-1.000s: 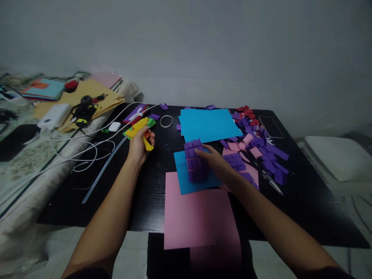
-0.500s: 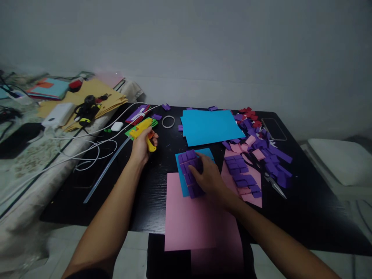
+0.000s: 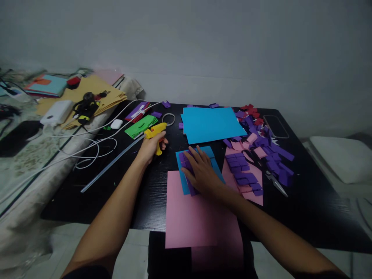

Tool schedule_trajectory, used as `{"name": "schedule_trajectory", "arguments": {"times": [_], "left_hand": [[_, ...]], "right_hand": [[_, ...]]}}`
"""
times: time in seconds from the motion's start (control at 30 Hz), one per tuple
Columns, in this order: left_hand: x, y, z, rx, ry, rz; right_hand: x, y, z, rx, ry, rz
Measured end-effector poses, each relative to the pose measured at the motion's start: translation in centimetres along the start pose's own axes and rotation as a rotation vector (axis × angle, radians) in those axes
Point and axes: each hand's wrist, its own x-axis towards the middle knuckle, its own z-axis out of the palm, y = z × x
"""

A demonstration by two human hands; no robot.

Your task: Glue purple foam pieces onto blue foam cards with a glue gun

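A yellow glue gun (image 3: 155, 131) is gripped in my left hand (image 3: 150, 149), with a long clear glue stick (image 3: 112, 164) trailing from its back end toward the lower left. My right hand (image 3: 201, 170) lies flat, fingers spread, on a purple paper sheet (image 3: 185, 158) made up of small pieces. That purple paper rests on a blue paper (image 3: 180, 170), which overlaps a large pink sheet (image 3: 188, 221) reaching past the table's front edge. To the right, several purple pieces cover another pink sheet (image 3: 252, 199).
Blue sheets (image 3: 213, 126) lie at the back, a green paper bundle (image 3: 141, 126) at the left. Scissors (image 3: 277, 184) lie right, beside a heap of purple scraps (image 3: 271, 157). A phone (image 3: 276, 126) is at the far right. White cable (image 3: 97, 149) loops at the left near a tape ring (image 3: 168, 119).
My left hand with the glue gun has moved right and slightly nearer, off the green paper. My right hand has gone from holding the purple sheet's side to lying spread over it.
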Motion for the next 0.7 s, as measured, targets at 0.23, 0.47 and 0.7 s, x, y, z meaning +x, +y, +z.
{"name": "schedule_trajectory", "arguments": {"times": [0.23, 0.47, 0.7], "left_hand": [[-1.8, -1.2, 1.7, 0.551, -0.147, 0.092], [-2.6, -1.8, 1.9, 0.957, -0.219, 0.233], [-2.3, -1.5, 1.7, 1.014, -0.284, 0.21]], "right_hand": [[-1.1, 2.5, -0.7, 0.094, 0.16, 0.055], [-2.9, 3.1, 0.4, 0.037, 0.097, 0.064], [-2.7, 2.7, 0.4, 0.017, 0.091, 0.071]]}}
